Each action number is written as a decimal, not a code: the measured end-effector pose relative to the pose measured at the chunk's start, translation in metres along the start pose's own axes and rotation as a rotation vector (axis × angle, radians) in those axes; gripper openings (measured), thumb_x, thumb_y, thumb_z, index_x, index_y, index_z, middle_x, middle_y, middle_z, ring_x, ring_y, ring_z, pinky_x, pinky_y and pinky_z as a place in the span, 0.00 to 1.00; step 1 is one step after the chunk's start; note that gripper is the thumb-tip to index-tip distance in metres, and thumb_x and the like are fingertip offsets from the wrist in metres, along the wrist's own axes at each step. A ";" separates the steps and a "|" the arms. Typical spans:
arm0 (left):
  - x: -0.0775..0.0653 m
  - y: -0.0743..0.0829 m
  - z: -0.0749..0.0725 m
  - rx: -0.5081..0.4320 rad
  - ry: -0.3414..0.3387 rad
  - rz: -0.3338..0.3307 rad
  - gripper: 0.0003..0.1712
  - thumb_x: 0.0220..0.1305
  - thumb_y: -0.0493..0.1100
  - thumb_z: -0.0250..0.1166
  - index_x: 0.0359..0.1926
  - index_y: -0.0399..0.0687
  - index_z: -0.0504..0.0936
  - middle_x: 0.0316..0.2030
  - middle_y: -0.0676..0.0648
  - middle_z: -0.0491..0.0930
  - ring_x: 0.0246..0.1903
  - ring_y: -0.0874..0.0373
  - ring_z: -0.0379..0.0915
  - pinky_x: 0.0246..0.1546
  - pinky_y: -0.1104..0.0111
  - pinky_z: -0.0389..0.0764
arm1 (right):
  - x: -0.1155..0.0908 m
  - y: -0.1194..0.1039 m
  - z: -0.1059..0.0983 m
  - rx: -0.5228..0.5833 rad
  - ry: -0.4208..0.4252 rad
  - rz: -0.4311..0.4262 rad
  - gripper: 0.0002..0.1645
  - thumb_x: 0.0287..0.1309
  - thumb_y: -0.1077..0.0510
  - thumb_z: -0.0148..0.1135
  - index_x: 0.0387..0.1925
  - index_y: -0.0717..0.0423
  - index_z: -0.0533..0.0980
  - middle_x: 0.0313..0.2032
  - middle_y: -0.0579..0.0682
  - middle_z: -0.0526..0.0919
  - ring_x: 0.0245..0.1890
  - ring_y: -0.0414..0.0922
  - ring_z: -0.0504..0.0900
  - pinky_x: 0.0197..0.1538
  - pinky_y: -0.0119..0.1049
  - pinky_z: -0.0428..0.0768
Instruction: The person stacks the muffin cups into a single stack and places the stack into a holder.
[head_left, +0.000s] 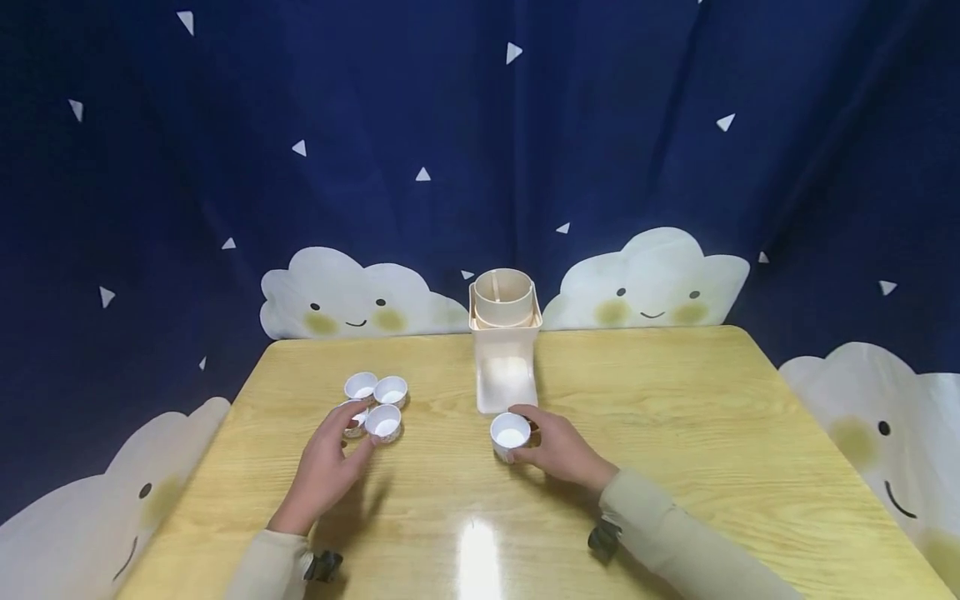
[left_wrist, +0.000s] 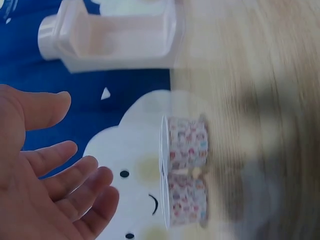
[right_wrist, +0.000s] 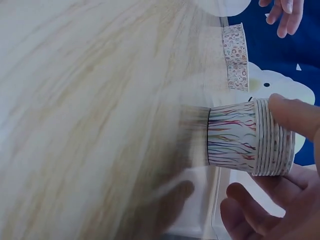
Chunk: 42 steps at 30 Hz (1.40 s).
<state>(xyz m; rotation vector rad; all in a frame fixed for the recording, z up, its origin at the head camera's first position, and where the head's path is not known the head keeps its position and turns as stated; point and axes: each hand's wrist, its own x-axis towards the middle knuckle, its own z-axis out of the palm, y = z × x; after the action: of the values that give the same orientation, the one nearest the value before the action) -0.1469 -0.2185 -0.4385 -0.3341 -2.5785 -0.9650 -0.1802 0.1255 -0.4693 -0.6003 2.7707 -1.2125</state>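
Note:
My right hand (head_left: 561, 447) grips a stack of paper cups (right_wrist: 232, 135) near its rims, thumb on one side and fingers on the other. Colourful wavy streaks run along the bottom cup, and several rims show nested together; the base is right at the tabletop. On the left, my left hand (head_left: 327, 467) hovers beside a cluster of several white-lined paper cups (head_left: 384, 422), fingers spread and loosely bent. In the left wrist view these cups (left_wrist: 187, 200) show a small red and pink print, and the hand stands apart from them, holding nothing.
A cream plastic stand (head_left: 506, 383) with a round tube (head_left: 504, 310) on top is at the table's back edge, just beyond the cup stack. The wooden table (head_left: 660, 400) meets a dark blue curtain (head_left: 360, 100) printed with clouds and white triangles.

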 end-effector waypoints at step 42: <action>0.017 -0.068 0.000 0.015 -0.196 -0.241 0.38 0.61 0.41 0.70 0.69 0.38 0.67 0.66 0.32 0.70 0.62 0.34 0.70 0.61 0.41 0.71 | 0.003 0.011 0.004 0.108 0.002 0.037 0.37 0.45 0.55 0.79 0.58 0.55 0.76 0.46 0.52 0.85 0.40 0.40 0.80 0.44 0.29 0.76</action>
<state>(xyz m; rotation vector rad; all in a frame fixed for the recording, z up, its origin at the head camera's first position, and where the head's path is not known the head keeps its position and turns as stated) -0.1860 -0.2672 -0.4711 -0.1192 -2.8531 -1.0385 -0.1855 0.1283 -0.4792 -0.5365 2.6844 -1.3445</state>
